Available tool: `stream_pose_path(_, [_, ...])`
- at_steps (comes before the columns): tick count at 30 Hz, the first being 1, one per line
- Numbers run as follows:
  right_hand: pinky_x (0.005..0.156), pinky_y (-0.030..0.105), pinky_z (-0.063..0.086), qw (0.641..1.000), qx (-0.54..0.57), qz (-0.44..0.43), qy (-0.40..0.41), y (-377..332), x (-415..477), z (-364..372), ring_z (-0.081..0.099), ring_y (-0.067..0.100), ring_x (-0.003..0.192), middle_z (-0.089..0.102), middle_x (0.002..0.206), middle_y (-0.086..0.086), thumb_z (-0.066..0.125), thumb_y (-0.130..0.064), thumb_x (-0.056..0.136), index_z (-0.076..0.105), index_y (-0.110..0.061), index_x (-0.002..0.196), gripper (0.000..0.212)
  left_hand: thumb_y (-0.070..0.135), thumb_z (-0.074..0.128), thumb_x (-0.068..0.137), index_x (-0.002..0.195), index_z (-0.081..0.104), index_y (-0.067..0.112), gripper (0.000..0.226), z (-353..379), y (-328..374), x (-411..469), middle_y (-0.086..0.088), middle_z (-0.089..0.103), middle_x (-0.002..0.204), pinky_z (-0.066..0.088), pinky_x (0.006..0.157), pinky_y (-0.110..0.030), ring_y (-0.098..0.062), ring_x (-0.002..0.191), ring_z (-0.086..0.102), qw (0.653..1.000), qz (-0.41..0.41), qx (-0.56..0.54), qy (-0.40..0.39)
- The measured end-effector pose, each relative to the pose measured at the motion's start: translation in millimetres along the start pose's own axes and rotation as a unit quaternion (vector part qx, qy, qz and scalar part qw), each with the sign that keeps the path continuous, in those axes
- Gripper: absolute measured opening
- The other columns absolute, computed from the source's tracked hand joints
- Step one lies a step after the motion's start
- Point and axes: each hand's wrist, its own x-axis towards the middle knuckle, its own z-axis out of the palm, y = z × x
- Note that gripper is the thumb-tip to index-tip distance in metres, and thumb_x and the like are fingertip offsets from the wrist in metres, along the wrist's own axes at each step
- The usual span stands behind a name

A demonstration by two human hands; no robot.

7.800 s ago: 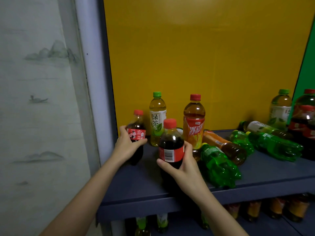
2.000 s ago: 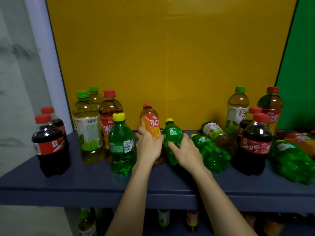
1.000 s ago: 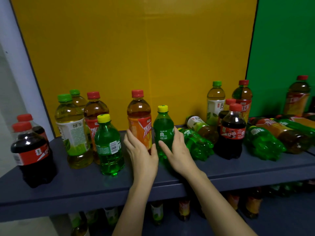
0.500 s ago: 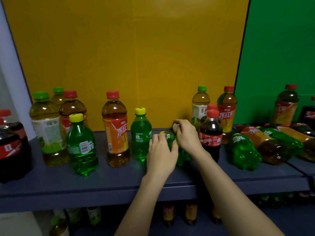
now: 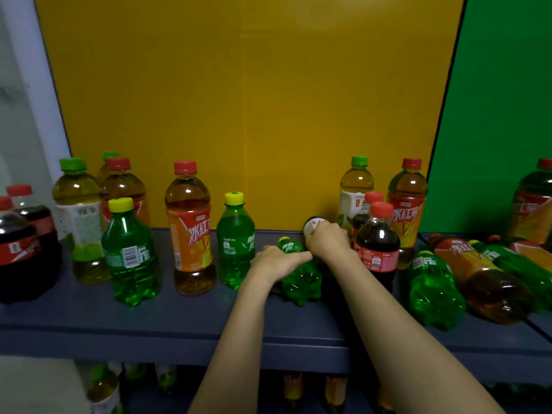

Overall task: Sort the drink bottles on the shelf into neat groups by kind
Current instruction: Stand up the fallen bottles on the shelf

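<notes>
Head view, mid-frame on the shelf (image 5: 179,318): grips a toppled green soda bottle (image 5: 301,282) with left hand (image 5: 276,261), a lying tea bottle (image 5: 312,227) just right with right hand (image 5: 327,242). Likely full, heavy, slick, roll-prone; best grasped mid-body.

Green-tea bottle (image 5: 78,222), far left: pale label read 绿茶. Centre iced-tea bottle (image 5: 191,234): orange-red label showed 冰红 (third character turned out of sight). Right iced-tea bottle (image 5: 406,213): 冰红 plus one character partly cut off. Front green soda bottle (image 5: 130,252): barcode, digits too small. Second green soda bottle (image 5: 236,243): white print, blurred. Cola bottle (image 5: 377,249): white script on red label, unreadable.
</notes>
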Motion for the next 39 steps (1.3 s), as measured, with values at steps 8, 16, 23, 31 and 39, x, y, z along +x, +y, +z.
stream_pose_path(8, [0.099,0.033,0.039,0.992,-0.067,0.064,-0.091,-1.8,22.6,3.3,0.039,0.031,0.128,0.037,0.142,0.017,0.043,-0.032,0.095,0.030,0.000,0.139,0.056,0.064,0.059,0.061,0.126,0.046,0.003,0.090,7.0,-10.8,6.1,-0.014,0.056,0.126,0.045,0.097,-0.040,-0.029,0.113,0.054,0.997,0.001,-0.075,0.002])
stream_pose_path(16, [0.094,0.036,0.042,0.988,0.097,0.103,-0.063,2.7,24.7,14.2,0.045,0.034,0.124,0.043,0.137,0.019,0.052,-0.033,0.090,0.025,0.002,0.137,0.065,0.049,0.062,0.078,0.129,0.038,0.007,0.071,15.5,-21.0,-7.4,-0.012,0.050,0.126,0.041,0.092,-0.034,-0.030,0.114,0.049,0.982,0.088,-0.084,0.142])
stream_pose_path(23, [0.092,0.037,0.039,0.963,0.252,0.033,0.085,3.5,5.1,32.9,0.045,0.036,0.118,0.041,0.130,0.020,0.061,-0.038,0.085,0.031,0.000,0.128,0.065,0.037,0.060,0.085,0.146,0.006,0.011,0.085,20.7,-35.3,-39.5,-0.005,0.023,0.143,0.032,0.101,-0.030,-0.023,0.128,0.035,0.932,0.246,-0.081,0.255])
stream_pose_path(31, [0.103,0.030,0.035,0.920,0.353,-0.052,0.160,1.7,-12.9,51.4,0.035,0.022,0.121,0.033,0.130,0.013,0.072,-0.018,0.077,0.027,-0.002,0.132,0.073,0.029,0.063,0.084,0.144,0.012,0.005,0.083,22.6,-50.4,-48.2,-0.009,0.026,0.140,0.035,0.106,-0.031,-0.021,0.132,0.033,0.918,0.282,-0.074,0.270])
stream_pose_path(39, [0.092,0.024,0.035,0.918,0.367,-0.058,0.139,-1.2,-22.0,54.6,0.041,0.024,0.123,0.037,0.136,0.011,0.069,-0.016,0.079,0.022,-0.006,0.137,0.075,0.026,0.064,0.083,0.143,0.015,0.001,0.082,23.1,-51.7,-47.5,-0.014,0.027,0.142,0.030,0.104,-0.025,-0.024,0.134,0.032,0.917,0.276,-0.082,0.277])
